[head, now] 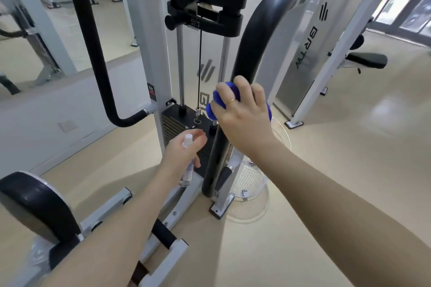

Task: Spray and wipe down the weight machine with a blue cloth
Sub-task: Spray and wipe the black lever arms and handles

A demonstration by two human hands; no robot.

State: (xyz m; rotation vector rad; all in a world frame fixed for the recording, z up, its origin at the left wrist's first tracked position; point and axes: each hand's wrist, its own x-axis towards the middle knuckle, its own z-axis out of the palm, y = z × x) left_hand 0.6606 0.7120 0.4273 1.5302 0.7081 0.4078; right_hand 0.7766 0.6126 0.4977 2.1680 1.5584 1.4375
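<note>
Blue cloth [227, 100], bunched, sits under my right hand [245, 119], whose fingers [242, 87] curl over it and press it against the right-hand black curved bar [251, 37] of the weight machine [161, 53]; blue shows between the fingers and at both sides of the palm. A ring [231, 100] sits on one finger. My left hand [184, 149] is lower and nearer the weight stack [177, 123], its fingers wrapped round a clear spray bottle [187, 170], whose white nozzle [187, 140] stands up at the thumb side and whose body hangs below the palm. Between the two hands lies a narrow gap, bounded by the stack's top edge and the bar. Outward: the left black curved bar [93, 42] bends down and back to the frame, well apart from both hands. A padded black seat [35, 202] lies at lower left. A white wire fan [251, 182] stands just behind the bar's foot. Open beige floor [349, 147] extends to the right.
</note>
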